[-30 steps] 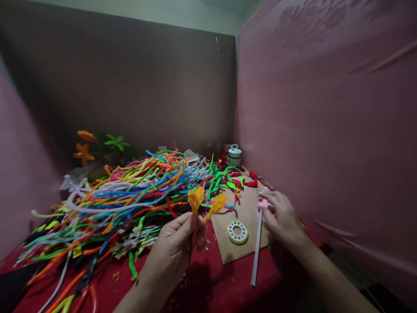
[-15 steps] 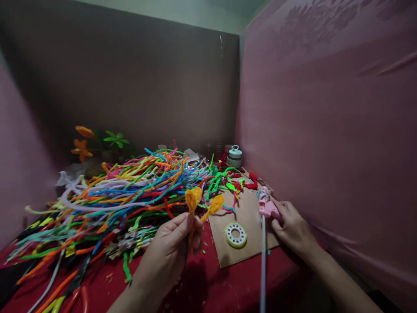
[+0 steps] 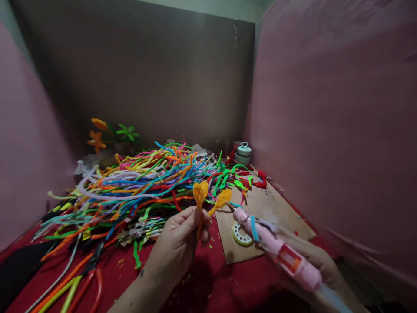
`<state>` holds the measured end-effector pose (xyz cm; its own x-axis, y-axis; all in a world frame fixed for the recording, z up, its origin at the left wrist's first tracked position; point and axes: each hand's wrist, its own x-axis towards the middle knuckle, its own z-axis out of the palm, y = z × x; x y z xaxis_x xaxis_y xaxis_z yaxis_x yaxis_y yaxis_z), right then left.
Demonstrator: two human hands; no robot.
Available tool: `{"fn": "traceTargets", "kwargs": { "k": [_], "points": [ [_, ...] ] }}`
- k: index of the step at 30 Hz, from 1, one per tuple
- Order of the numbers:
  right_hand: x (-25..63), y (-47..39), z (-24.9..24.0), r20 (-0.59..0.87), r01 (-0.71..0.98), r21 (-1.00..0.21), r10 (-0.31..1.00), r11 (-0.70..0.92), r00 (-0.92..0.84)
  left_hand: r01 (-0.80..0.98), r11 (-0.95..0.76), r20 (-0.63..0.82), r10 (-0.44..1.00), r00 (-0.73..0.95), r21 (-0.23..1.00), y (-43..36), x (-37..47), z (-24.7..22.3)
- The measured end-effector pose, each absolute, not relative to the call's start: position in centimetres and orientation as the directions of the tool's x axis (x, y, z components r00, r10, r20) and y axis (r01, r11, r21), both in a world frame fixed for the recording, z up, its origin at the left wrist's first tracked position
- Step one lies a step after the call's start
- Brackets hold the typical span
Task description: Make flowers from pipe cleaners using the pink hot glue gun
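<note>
Glue gun [image 3: 275, 245] over cardboard [image 3: 283, 211], red tabletop [image 3: 122, 280], pink walls [image 3: 342, 130]

Single head-worn camera: viewpoint above the near side of the red table [image 3: 224, 284], facing forward and tilted down. The left hand [image 3: 182, 230] and right hand [image 3: 325, 261] occupy the near field, lower centre and lower right. The dark back panel [image 3: 146, 74] bounds the far field; pink walls [image 3: 335, 113] flank both sides
</note>
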<state>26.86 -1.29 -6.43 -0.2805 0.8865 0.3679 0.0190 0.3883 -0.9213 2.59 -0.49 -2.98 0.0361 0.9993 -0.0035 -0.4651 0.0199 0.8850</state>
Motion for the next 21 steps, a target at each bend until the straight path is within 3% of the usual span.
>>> {"fn": "traceTargets", "kwargs": {
  "k": [6,21],
  "points": [
    [24.9,-1.7,-3.9,0.475,-0.058,-0.863,0.766,0.502,-0.433,-0.471,0.002,0.008,1.000,0.019,0.882,-0.4,2.5,-3.1],
    [24.3,-1.3,-4.4,0.444,-0.068,-0.880,0.765,0.469,-0.468,-0.422,-0.020,0.020,1.000,-0.005,0.906,-0.5,2.3,-3.1]
  ]
}}
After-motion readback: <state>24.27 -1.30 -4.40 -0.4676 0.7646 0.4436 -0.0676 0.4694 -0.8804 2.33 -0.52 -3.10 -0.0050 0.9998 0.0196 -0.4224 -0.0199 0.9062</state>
